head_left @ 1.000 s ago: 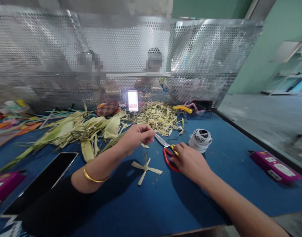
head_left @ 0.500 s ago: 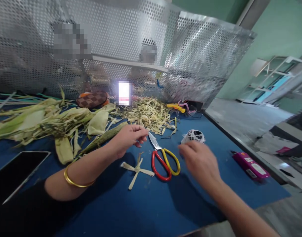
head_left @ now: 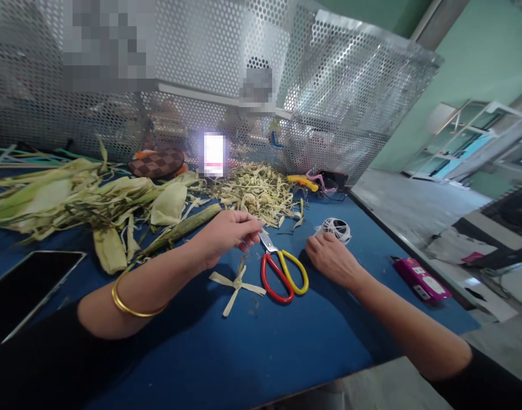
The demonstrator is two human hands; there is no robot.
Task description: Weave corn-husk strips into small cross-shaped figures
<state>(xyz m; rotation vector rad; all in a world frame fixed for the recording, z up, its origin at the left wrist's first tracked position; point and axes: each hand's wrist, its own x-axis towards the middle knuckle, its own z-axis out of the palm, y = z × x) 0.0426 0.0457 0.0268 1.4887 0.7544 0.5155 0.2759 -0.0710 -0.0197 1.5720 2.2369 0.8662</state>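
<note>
My left hand [head_left: 229,234] is pinched closed above the tip of the scissors [head_left: 282,273]; anything between its fingertips is too small to make out. The scissors lie on the table with one red and one yellow handle. Just left of them rests a cross-shaped piece of husk strips [head_left: 237,283]. My right hand [head_left: 333,259] is closed in front of a ball of white string [head_left: 337,229], to the right of the scissors. What its curled fingers hold, if anything, is hidden.
Corn husks [head_left: 137,196] and a heap of shredded husk [head_left: 261,193] cover the back left of the blue table [head_left: 244,353]. A tablet [head_left: 32,290] lies at left, a magenta pack [head_left: 421,279] at right. Behind stands a perforated metal screen [head_left: 350,85].
My right hand has come down and closed beside the string ball. My left hand has shifted slightly right, over the scissor tip. The view has tilted a little.
</note>
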